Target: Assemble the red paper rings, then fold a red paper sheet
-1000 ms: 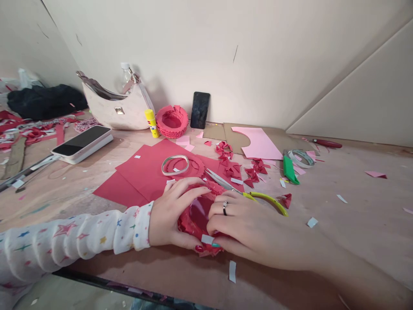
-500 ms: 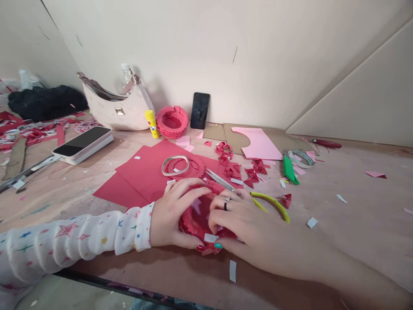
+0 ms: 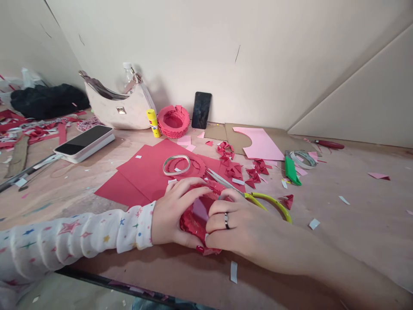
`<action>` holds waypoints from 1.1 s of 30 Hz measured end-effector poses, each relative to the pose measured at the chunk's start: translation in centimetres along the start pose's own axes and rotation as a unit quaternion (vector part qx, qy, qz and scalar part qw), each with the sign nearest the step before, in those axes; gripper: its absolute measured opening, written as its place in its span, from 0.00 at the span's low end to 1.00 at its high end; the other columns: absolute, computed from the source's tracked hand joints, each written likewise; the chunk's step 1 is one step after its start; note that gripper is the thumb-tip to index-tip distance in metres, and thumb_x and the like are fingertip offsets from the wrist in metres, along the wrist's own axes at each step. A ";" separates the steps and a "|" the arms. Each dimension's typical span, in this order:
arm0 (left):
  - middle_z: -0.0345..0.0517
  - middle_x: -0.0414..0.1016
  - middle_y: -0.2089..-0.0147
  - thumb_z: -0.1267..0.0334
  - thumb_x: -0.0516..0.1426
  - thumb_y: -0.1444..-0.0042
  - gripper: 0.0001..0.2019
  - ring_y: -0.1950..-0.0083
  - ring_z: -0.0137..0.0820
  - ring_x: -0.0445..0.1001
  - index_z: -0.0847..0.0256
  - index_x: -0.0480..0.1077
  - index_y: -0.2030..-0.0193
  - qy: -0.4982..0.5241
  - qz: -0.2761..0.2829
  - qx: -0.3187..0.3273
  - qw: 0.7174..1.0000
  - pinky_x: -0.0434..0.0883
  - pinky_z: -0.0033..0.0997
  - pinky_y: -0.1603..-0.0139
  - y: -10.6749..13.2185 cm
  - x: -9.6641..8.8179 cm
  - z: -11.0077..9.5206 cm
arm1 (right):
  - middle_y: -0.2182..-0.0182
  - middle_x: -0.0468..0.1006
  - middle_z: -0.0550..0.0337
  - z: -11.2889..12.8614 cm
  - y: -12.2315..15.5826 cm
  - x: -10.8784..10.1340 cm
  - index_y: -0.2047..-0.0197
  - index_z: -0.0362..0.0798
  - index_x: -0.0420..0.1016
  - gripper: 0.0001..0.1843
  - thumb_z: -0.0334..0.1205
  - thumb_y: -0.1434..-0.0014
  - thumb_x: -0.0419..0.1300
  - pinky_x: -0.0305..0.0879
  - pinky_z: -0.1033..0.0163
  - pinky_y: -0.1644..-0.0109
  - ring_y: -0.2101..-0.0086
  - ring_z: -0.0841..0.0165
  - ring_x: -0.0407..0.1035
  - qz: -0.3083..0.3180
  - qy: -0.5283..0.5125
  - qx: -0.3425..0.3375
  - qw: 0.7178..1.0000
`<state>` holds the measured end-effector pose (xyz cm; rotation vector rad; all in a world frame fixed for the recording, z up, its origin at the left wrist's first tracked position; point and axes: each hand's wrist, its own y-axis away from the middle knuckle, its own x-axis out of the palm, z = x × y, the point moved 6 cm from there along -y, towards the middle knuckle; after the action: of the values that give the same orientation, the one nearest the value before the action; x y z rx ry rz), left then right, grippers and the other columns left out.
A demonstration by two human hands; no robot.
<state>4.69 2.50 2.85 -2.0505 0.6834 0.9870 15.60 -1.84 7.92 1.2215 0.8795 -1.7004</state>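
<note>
Hands: left hand [image 3: 172, 219] curves around the left side of the bowl, thumb at the near rim, fingers at the far one; right hand [image 3: 238, 224] is bent over the right side, its fingertips partly hidden, so whether they pinch anything I cannot tell.
Bowl: the red paper bowl [image 3: 190, 221] sits between both hands near the front of the table [image 3: 338, 224]; too hard a squeeze might crush its wall.
Scissors: the scissors [image 3: 250, 197] lie just beyond the right hand, handles close to its back; a careless lift could knock them.
Handbag: the handbag [image 3: 114, 110] stands at the wall, well clear of the hands.
Sheets: red sheets [image 3: 135, 176] fan out behind the left hand; a sleeve could drag them.
Phone: the black phone [image 3: 201, 110] leans on the wall; a bump might topple it.
Glue: the glue stick [image 3: 153, 122] stands beside the handbag, out of the way.
Scraps: folded red scraps [image 3: 234, 170] crowd the scissor blades and could stray underhand.
Slip: a white slip [image 3: 234, 272] lies below the right hand, easily swept off.
</note>
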 end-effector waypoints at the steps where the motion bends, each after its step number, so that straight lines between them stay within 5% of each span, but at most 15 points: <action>1: 0.59 0.55 0.41 0.38 0.60 0.62 0.44 0.41 0.51 0.55 0.60 0.53 0.41 -0.002 0.002 0.000 1.000 0.55 0.50 0.43 0.0 0.0 0.0 | 0.70 0.73 0.63 0.0 0.0 0.0 0.67 0.48 0.73 0.14 0.31 0.36 0.48 0.48 0.61 0.51 0.63 0.73 0.62 -0.003 0.006 -0.003 1.000; 27: 0.60 0.55 0.41 0.36 0.59 0.62 0.45 0.41 0.52 0.56 0.59 0.54 0.40 0.006 0.002 -0.004 1.000 0.56 0.50 0.44 0.1 0.1 0.2 | 0.70 0.73 0.63 -0.2 -0.2 0.1 0.67 0.47 0.71 0.13 0.31 0.36 0.48 0.49 0.60 0.52 0.64 0.72 0.62 -0.005 0.034 -0.010 0.999; 31: 0.61 0.53 0.40 0.36 0.57 0.58 0.43 0.40 0.51 0.53 0.60 0.55 0.40 -0.005 -0.022 0.017 1.000 0.55 0.49 0.43 -0.2 -1.2 -0.1 | 0.68 0.73 0.60 -0.8 0.0 0.1 0.66 0.47 0.71 0.10 0.39 0.38 0.51 0.50 0.60 0.53 0.61 0.69 0.63 0.005 0.025 0.033 0.999; 33: 0.59 0.56 0.41 0.39 0.55 0.53 0.35 0.40 0.48 0.54 0.59 0.60 0.44 -0.014 -0.035 0.044 0.998 0.54 0.47 0.43 -0.5 -2.4 -0.6 | 0.69 0.73 0.60 -1.1 0.1 0.0 0.66 0.47 0.70 0.09 0.42 0.39 0.52 0.51 0.60 0.53 0.61 0.67 0.64 0.005 0.019 0.057 0.998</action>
<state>3.95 2.64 5.23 -1.9664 0.6245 0.9275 16.11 -0.90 7.62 1.3355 0.8054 -1.7443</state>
